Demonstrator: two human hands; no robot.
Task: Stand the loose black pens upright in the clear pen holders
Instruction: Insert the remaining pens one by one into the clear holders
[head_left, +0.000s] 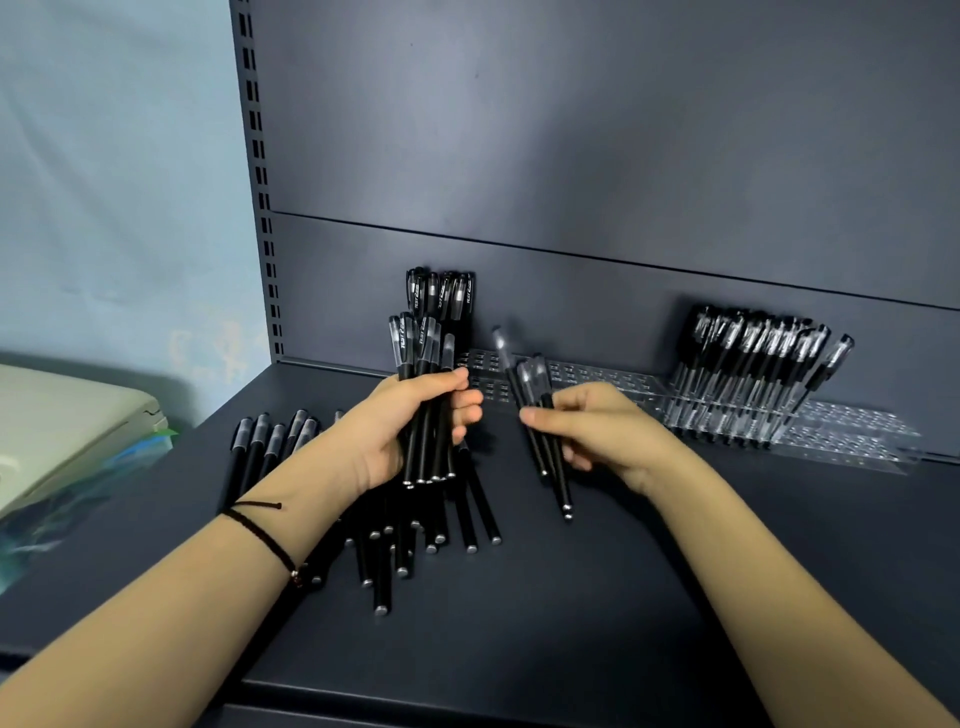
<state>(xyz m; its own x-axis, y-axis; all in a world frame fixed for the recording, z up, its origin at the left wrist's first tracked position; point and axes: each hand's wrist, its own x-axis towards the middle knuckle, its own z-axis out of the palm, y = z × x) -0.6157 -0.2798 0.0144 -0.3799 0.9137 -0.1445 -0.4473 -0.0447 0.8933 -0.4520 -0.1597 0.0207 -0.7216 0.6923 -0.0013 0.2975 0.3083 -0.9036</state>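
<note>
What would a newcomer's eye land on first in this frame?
The two hands at centre: the left hand grips a thick bundle of black pens upright, and the right hand holds a few pens. Below them loose pens lie scattered on the dark shelf. At the back right a clear pen holder carries a row of leaning pens.

L hand (415, 415) gripping pen bundle (423, 395), R hand (597, 431) pinching few pens (540, 415)
</note>
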